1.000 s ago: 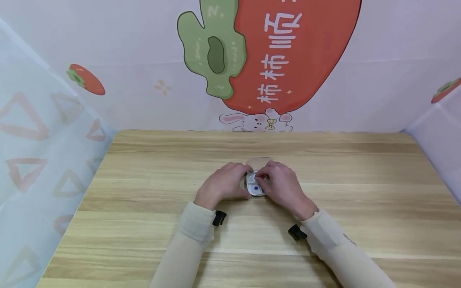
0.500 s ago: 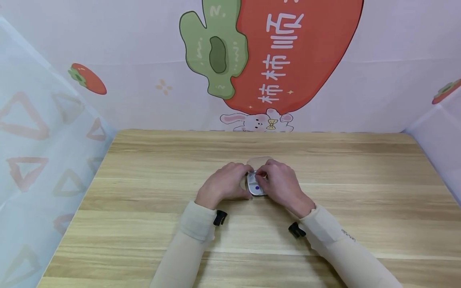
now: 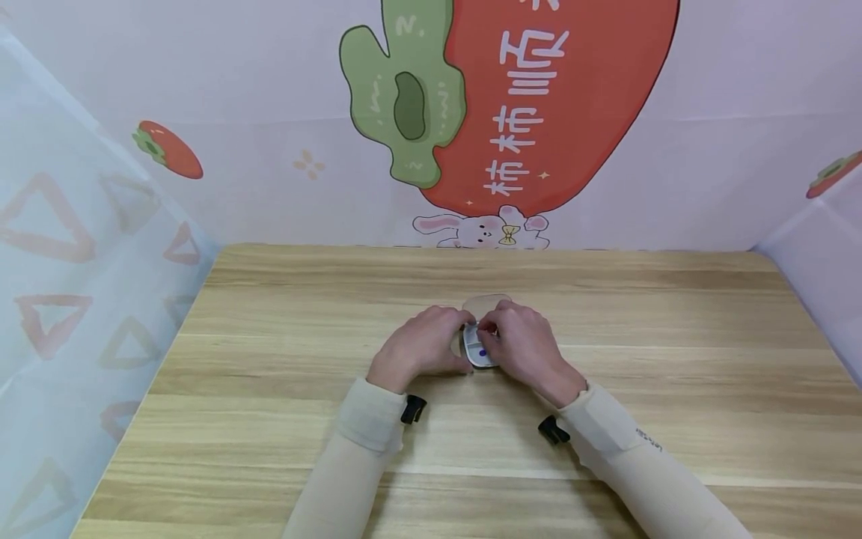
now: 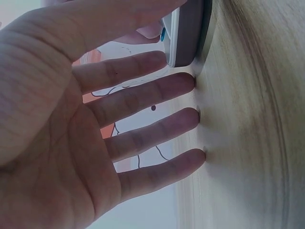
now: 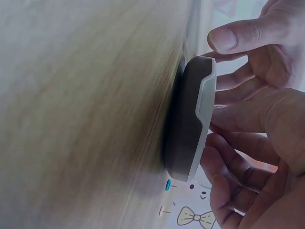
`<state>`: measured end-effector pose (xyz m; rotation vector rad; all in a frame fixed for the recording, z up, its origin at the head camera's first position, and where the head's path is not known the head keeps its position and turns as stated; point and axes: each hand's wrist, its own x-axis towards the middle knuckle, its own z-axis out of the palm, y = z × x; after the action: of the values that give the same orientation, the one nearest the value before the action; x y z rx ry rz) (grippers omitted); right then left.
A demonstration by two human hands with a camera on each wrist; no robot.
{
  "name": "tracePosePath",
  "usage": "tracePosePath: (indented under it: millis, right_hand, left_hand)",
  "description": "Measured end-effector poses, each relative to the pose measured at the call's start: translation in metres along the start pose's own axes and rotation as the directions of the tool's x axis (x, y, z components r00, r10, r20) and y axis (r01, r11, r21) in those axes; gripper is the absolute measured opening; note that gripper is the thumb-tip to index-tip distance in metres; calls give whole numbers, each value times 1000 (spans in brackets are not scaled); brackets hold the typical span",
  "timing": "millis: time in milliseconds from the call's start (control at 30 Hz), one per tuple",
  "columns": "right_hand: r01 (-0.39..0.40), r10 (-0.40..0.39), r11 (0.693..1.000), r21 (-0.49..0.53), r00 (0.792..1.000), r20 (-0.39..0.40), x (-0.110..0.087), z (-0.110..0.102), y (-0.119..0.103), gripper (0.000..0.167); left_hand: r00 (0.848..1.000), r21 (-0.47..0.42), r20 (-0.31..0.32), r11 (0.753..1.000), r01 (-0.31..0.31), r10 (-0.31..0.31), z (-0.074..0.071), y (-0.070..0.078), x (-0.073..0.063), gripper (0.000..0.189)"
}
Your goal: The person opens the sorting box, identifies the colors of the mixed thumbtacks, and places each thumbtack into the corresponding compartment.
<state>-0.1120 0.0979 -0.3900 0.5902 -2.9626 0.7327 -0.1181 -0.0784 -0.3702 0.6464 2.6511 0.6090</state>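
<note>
A small box (image 3: 476,361) with a white inside split into compartments lies on the table, a purple dot in its near part. Seen side-on in the right wrist view, its body (image 5: 183,121) is dark grey-brown under a white rim. My left hand (image 3: 424,346) spans its left side, index finger by the far corner and thumb by the near one. The other fingers stretch straight, tips down at the tabletop, in the left wrist view. My right hand (image 3: 527,340) bends over the right side, thumb and index fingertips together over the compartments. I cannot tell what lies between them.
A rounded beige flap (image 3: 485,303) stands out past the box's far side. Farther back, the wooden table (image 3: 269,359) meets a printed cloth wall (image 3: 269,82), and cloth also flanks it. A black wrist piece (image 3: 414,409) sits at my left cuff, another (image 3: 554,430) at my right.
The view has shifted slightly. Both hands stay at the box in nearly the same pose, the right fingertips still over the compartments.
</note>
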Motion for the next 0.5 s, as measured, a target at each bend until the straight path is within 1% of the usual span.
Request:
tracePosePath:
  millis: [500]
  right_hand:
    - [9, -9, 1000, 2, 1000, 8, -1, -1, -1, 11]
  left_hand:
    - [1000, -3, 8, 1000, 10, -10, 0, 2, 0, 58]
